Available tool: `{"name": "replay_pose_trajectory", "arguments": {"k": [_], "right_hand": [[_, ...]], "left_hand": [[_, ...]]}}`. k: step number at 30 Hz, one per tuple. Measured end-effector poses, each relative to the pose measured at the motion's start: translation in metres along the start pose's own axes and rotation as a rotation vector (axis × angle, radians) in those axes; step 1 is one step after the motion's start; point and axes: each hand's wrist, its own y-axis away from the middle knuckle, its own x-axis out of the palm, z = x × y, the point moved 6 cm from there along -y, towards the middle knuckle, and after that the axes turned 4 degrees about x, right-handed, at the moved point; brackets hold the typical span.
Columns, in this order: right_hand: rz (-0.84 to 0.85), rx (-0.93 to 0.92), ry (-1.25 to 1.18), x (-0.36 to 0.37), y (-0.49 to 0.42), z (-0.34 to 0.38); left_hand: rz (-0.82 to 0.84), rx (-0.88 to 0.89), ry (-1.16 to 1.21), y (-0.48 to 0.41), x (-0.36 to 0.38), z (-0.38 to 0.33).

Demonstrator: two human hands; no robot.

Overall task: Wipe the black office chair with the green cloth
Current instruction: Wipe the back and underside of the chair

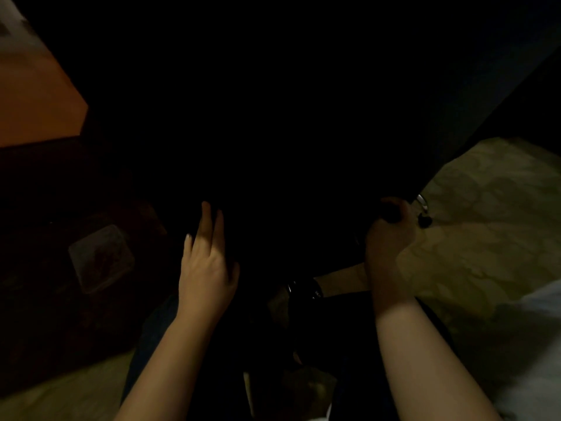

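While one black office chair (273, 117) fills mid-frame, two bare hands meet it — left hand (206, 265) straight-fingered, right hand (388, 238) curled round its edge.

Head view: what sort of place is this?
Likely a dim indoor room, home or office; too dark to be sure. Cues: a black chair mid-frame, an orange wooden desk upper left, pale patterned floor at right.

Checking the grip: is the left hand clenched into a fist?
No, the left hand has its fingers stretched out straight along the black chair.
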Motion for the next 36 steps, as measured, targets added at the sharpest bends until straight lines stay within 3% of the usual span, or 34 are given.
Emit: {"name": "replay_pose_trajectory", "arguments": {"k": [11,16,18,20,23,26,31,36], "right_hand": [[0.049,-0.255,0.045,0.034,0.064,0.043],[0.165,-0.518,0.094,0.065,0.11,0.058],[0.261,-0.63,0.122,0.076,0.124,0.059],[0.461,-0.74,0.199,0.092,0.142,0.053],[0.672,-0.809,0.302,0.108,0.162,0.037],[0.607,-0.802,0.288,0.11,0.161,0.038],[0.336,-0.8,0.181,0.072,0.124,0.058],[0.106,-0.618,0.119,0.027,0.072,0.052]], "left_hand": [[-0.081,-0.034,0.058,-0.001,-0.004,-0.002],[-0.138,-0.005,0.032,0.0,-0.006,-0.003],[-0.146,0.055,0.006,0.0,-0.006,-0.007],[-0.145,0.114,-0.018,0.0,-0.005,-0.01],[-0.126,0.135,-0.03,-0.001,-0.003,-0.012],[-0.111,0.136,-0.044,-0.004,-0.003,-0.01],[-0.076,0.108,-0.027,-0.007,0.0,-0.013],[-0.001,0.049,-0.023,-0.013,0.008,-0.012]]}}
